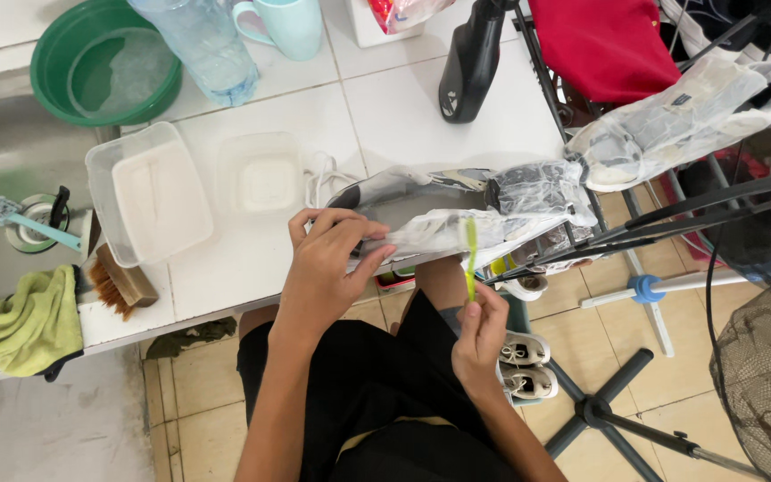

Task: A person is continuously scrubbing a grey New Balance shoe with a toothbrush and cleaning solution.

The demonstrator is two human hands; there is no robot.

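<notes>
White tiled surface (421, 116) seen from above, with a person seated at its edge. The left hand (327, 259) has its grip clamped on a grey and white shoe wrapped in clear plastic (457, 210), lying at the surface's near edge. The right hand (479, 335) pinches a thin green toothbrush (470, 259), upright against the shoe. Two clear plastic tubs (149, 192) sit to the left.

White tiled counter (403, 116) bears two clear plastic tubs (149, 192) at left, green basin (104, 58) far left, black spray bottle (470, 67) far right
</notes>
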